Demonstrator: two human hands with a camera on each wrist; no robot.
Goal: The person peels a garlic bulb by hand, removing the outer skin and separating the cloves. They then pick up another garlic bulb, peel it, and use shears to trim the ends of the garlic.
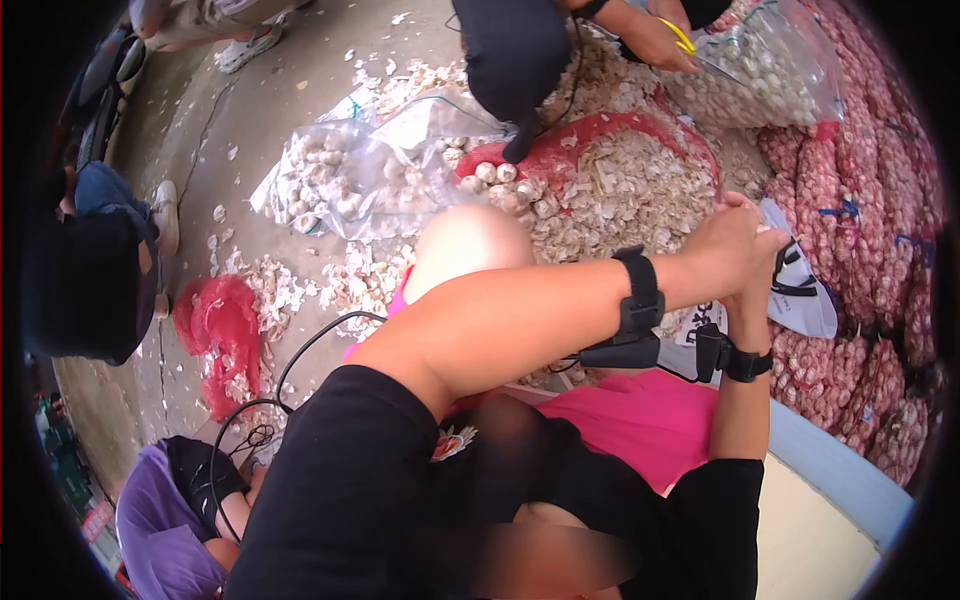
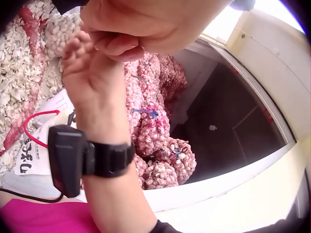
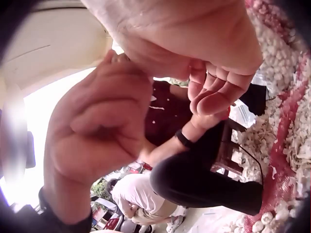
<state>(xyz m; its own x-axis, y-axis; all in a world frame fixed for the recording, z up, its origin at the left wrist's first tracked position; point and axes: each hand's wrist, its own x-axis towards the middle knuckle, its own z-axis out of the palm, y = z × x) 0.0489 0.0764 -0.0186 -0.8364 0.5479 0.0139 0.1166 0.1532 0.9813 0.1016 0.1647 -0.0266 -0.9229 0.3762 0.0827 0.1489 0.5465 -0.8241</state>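
Note:
In the head view my left hand (image 1: 715,255) overlaps my right hand (image 1: 752,285) in front of the body, beside a heap of garlic skins (image 1: 640,190). My left hand (image 3: 99,128) has its fingers folded in, with no object showing in it, in the right wrist view. The fingers of my right hand (image 3: 209,43) hang loosely bent over a bare palm. The left wrist view shows the right hand (image 2: 92,73) palm out, just below the curled left fingers. A black strap (image 1: 640,290) with a small device circles each wrist.
Red net sacks of garlic (image 1: 850,180) pile up on the right. Clear bags of garlic bulbs (image 1: 320,180) lie on the floor. Across the heap another person's hand (image 1: 650,40) holds a yellow-handled tool (image 1: 680,38). Red netting (image 1: 215,330) lies to the left, and a black cable (image 1: 285,365) trails nearby.

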